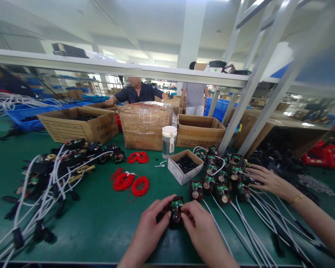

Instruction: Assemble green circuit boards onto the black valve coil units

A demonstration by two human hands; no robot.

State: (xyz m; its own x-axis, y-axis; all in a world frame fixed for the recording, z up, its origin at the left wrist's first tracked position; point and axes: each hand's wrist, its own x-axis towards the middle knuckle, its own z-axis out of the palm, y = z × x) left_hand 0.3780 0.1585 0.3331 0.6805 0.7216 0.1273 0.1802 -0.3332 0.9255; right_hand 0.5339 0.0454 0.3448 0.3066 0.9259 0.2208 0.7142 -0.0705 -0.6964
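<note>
Near the front edge of the bench, a small black housing with a green circuit board is held between both my hands. My left hand grips its left side between thumb and fingers. On the opposite side, the fingers of my right hand pinch at the housing's edge; whether they hold a smaller part is hidden. Just to the right lie several similar black housings with green boards, white cables trailing from them. A small white box of black parts stands beyond my hands.
Another person's hand reaches in from the right onto the housings. Red wire coils and a pile of cabled assemblies lie left. A lidded clear cup, cardboard boxes and metal uprights stand behind.
</note>
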